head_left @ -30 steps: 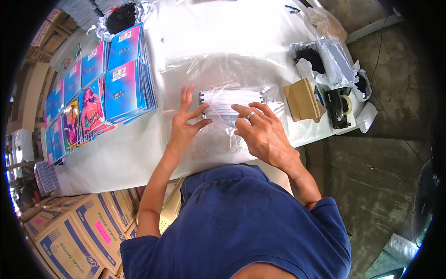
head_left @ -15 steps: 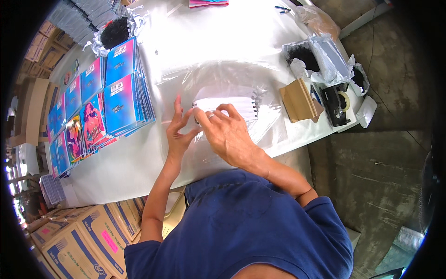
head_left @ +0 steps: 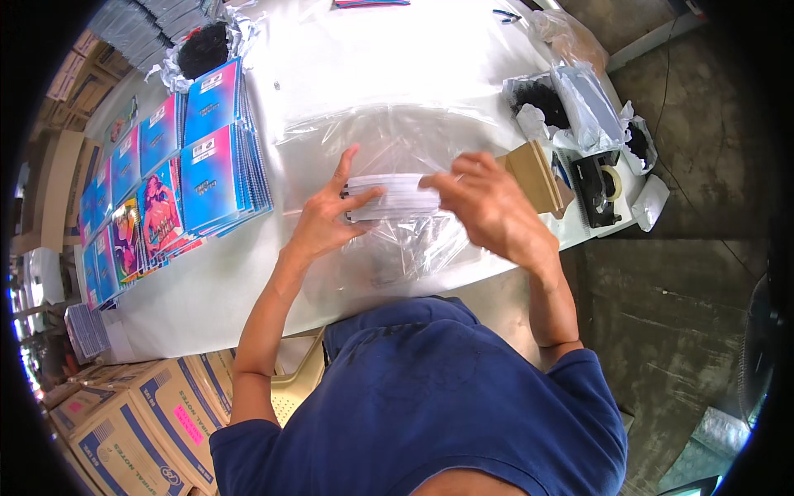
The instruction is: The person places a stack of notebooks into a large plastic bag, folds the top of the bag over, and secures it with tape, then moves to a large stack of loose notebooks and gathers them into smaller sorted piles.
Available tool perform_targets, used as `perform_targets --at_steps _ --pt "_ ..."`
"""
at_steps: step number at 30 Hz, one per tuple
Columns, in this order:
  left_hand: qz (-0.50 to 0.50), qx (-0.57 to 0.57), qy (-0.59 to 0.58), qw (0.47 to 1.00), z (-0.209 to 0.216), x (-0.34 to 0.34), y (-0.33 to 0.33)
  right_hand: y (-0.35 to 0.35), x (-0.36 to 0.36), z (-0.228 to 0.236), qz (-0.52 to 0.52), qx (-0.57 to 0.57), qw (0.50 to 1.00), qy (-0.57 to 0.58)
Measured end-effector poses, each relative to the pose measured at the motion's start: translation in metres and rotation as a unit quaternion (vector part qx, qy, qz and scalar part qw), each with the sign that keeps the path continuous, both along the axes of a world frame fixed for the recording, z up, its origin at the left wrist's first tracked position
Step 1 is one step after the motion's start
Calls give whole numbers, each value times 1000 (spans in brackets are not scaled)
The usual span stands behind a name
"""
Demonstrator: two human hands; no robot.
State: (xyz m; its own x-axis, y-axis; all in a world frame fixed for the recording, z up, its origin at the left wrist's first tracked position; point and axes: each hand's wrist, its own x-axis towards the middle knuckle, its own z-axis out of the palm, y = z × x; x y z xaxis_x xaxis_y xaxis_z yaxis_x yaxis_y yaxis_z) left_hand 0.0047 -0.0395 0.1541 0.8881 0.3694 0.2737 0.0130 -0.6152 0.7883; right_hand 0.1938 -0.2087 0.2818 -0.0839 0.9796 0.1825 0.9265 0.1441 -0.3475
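Observation:
A stack of spiral notebooks [head_left: 395, 197], white page edges showing, lies on a clear plastic sheet [head_left: 413, 248] on the table before me. At its left end is my left hand [head_left: 318, 221], fingers spread: one points away from me, another reaches over the white edges. Over the right end hovers my right hand [head_left: 500, 207], its fingers bent and smeared by motion. Whether anything is between them I cannot make out; the fingertips are close to the stack's right end.
Stacks of blue and pink notebooks [head_left: 211, 178] cover the table's left side. At right are a brown cardboard piece [head_left: 533, 178], a black tape dispenser [head_left: 597, 188] and paper-wrapped bundles [head_left: 587, 103]. Pliers [head_left: 506, 16] lie at the back. Cartons [head_left: 141, 422] stand at lower left.
My right hand has moved right, from the stack's left end to its right end. My left hand has come over the stack's left end, one finger now across the white edges.

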Motion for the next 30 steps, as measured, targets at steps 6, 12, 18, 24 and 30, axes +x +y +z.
perform_targets --at_steps 6,12,18,24,30 --pt "87 -99 -126 983 -24 4 -12 5 -11 5 -9 49 999 -17" --pt "149 -79 -121 978 -39 -10 -24 10 -47 -22 -136 8 990 44" --pt "86 -43 -68 993 -22 -8 -10 19 -53 -10 -131 117 970 170" --pt "59 -41 -54 996 -5 4 -9 -38 36 -11 -91 141 929 331" --pt "122 -19 -111 986 -15 15 -19 -29 37 -108 -96 55 918 382"
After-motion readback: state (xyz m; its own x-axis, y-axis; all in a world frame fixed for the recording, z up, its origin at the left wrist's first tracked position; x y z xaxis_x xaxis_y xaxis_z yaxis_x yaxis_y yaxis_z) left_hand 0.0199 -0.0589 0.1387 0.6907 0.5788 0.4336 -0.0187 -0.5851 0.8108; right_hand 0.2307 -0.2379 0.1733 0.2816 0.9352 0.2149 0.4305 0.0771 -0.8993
